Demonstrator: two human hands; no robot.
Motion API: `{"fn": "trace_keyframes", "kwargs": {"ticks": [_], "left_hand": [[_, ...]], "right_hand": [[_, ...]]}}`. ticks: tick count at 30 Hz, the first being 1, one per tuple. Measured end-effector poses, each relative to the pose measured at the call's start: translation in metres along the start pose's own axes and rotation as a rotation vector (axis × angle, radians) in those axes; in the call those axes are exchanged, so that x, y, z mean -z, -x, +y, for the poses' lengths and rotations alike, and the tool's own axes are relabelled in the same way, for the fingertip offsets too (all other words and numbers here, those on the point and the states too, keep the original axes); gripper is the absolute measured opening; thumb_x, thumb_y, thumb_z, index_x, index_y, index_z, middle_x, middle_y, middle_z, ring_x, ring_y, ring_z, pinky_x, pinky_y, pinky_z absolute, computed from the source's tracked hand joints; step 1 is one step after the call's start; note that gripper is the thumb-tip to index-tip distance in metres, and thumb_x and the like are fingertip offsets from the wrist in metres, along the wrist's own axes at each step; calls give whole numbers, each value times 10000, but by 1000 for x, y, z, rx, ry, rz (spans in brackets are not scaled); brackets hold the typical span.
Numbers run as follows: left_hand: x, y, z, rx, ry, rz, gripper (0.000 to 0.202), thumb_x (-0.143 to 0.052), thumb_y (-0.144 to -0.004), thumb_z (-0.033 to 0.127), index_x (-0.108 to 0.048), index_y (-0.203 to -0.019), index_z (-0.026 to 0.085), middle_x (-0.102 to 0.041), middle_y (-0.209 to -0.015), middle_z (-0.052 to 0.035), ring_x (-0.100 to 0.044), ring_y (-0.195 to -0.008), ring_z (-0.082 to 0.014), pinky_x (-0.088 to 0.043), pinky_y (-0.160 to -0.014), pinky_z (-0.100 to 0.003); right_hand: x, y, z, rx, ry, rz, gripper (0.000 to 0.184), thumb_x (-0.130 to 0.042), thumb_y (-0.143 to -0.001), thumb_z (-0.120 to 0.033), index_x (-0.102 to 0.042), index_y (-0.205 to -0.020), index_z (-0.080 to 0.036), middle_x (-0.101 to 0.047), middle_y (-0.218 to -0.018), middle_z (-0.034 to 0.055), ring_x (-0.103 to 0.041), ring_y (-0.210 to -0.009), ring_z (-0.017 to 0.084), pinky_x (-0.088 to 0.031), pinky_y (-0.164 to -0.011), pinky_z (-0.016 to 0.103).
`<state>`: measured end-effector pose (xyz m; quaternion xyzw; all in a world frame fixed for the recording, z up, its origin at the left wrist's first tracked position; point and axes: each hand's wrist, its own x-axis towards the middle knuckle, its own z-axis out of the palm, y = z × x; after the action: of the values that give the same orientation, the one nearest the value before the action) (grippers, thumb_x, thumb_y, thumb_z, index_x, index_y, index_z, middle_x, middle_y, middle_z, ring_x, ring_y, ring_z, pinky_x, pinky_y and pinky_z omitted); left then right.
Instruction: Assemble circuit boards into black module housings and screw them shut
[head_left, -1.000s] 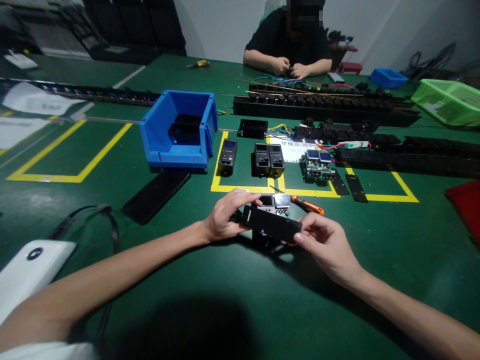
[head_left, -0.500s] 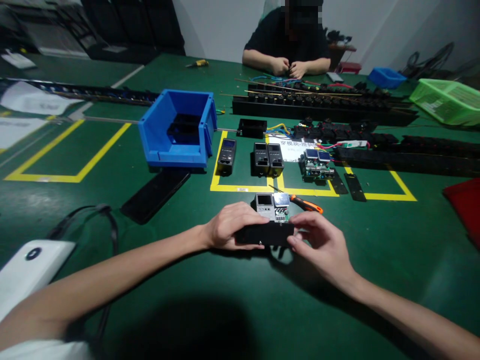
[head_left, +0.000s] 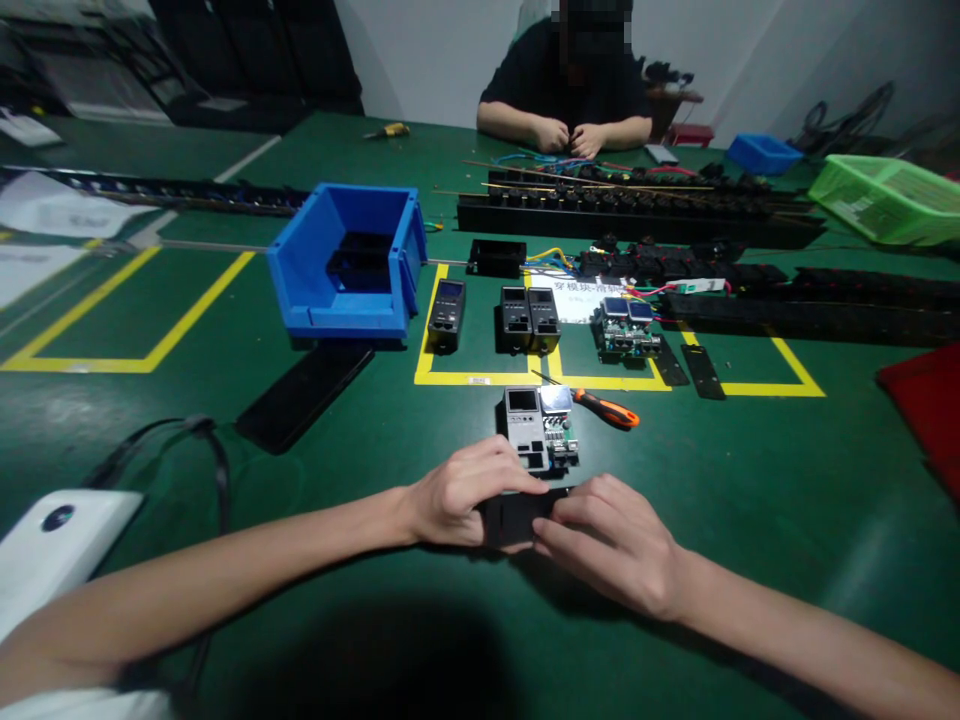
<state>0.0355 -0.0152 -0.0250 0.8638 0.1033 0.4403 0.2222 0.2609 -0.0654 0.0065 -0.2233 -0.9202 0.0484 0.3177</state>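
My left hand and my right hand both close around a small black plastic part, held low over the green table near its front edge. Fingers of both hands cover most of the part. Just beyond my fingertips lies an open electronic module with a small screen and a bare circuit board. An orange-handled screwdriver rests to the right of that module.
A blue bin stands at left-centre. Black modules and a circuit board unit sit inside yellow tape squares. Long black strips lie farther back, where another person works. A white device lies at my left, a green basket at far right.
Both hands brought the black part down and toward me, off the open module, which now lies uncovered on the table. The part went from raised and tilted to low between my fingers.
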Motion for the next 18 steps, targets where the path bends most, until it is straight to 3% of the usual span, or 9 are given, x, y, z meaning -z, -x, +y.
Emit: {"fn": "trace_keyframes", "kwargs": {"ticks": [3,8,18], "left_hand": [[0,0,-1,-14,31,-3,609,-814,-707,309,-584,-1239,122,-718,-864,-107,-636,-764,-188,-557,-692,-320],[-3,1,2,86,130,5,528,-797,-733,353,-635,-1189,141,-702,-824,-95,-632,-758,-187,-551,-669,-310],[-9,1,17,178,244,21,573,-829,-699,310,-615,-1194,115,-688,-848,-105,-639,-766,-189,-556,-682,-310]], "right_hand": [[3,-3,-2,61,12,-25,160,-634,-874,-116,-679,-1024,-86,-715,-850,105,-605,-714,176,-433,-558,309],[5,-8,-6,128,46,18,128,-566,-892,-97,-676,-949,-65,-710,-808,129,-582,-625,172,-393,-499,315],[3,-8,-5,171,-15,78,263,-393,-915,-91,-654,-948,-77,-701,-729,120,-558,-569,166,-411,-440,294]]}}
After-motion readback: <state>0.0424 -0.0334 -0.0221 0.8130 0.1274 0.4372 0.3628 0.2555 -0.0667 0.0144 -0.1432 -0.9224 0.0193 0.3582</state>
